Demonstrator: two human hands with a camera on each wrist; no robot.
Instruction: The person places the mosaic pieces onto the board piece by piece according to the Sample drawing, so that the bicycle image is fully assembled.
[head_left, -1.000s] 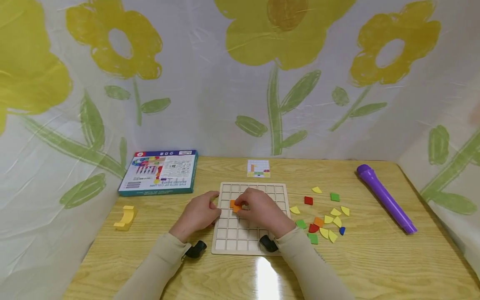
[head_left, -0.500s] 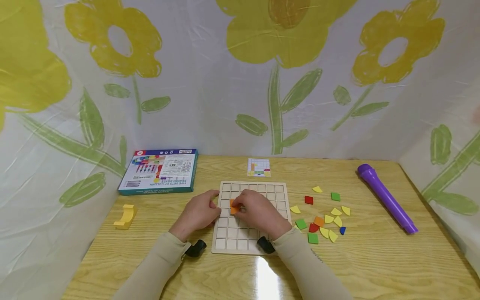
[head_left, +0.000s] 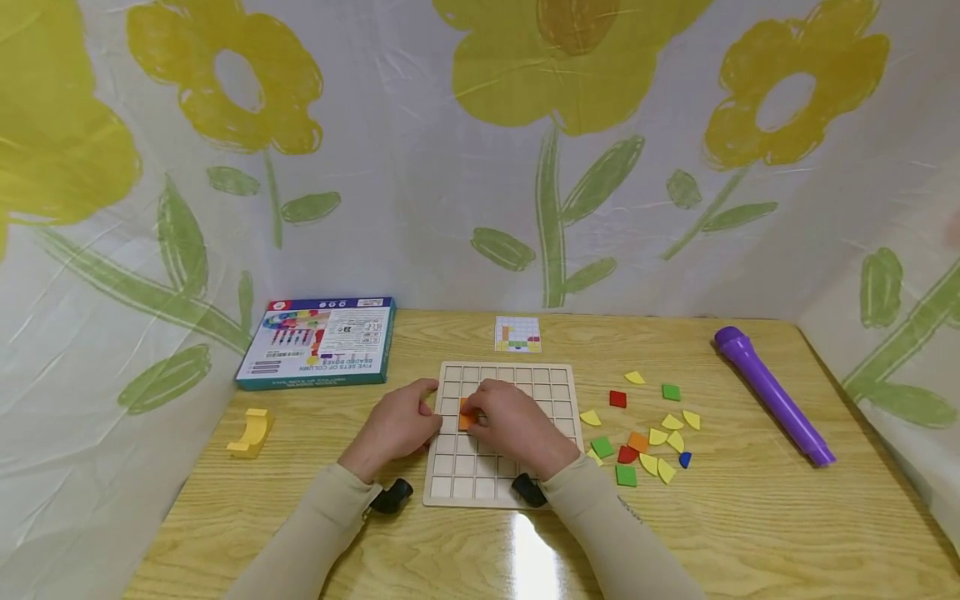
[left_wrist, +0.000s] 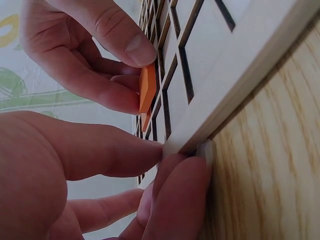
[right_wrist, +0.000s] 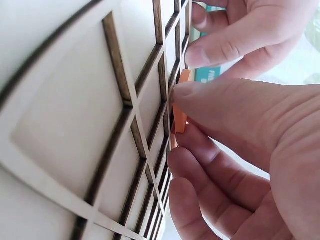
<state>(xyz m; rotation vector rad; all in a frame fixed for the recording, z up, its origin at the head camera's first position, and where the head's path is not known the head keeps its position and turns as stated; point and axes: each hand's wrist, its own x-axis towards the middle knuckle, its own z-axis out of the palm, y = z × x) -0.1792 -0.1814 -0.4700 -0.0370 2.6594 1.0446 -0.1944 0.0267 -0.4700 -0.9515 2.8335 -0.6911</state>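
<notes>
The pale wooden grid board (head_left: 463, 487) lies on the table in front of me. My right hand (head_left: 517, 425) pinches an orange square tile (left_wrist: 147, 92) between thumb and fingers, tilted at the surface of the grid toward the board's left side. Part of another orange tile (left_wrist: 145, 123) shows beyond it in the left wrist view, mostly hidden by the held one. At the board's left edge, my left hand (head_left: 395, 421) grips the rim, thumb on top and fingers curled at the side.
Loose tiles lie to the right, including green squares (head_left: 626, 476), a red square (head_left: 617, 399), yellow quarter-circles (head_left: 666, 472) and a blue piece (head_left: 685, 459). A pattern card (head_left: 517, 334) lies behind the board. Around it are a box (head_left: 318, 343), a yellow curved block (head_left: 252, 435) and a purple microphone (head_left: 774, 396).
My right hand has shifted slightly left and down with the orange tile, bringing it in line below the other orange one. The left hand keeps its grip on the board's edge.
</notes>
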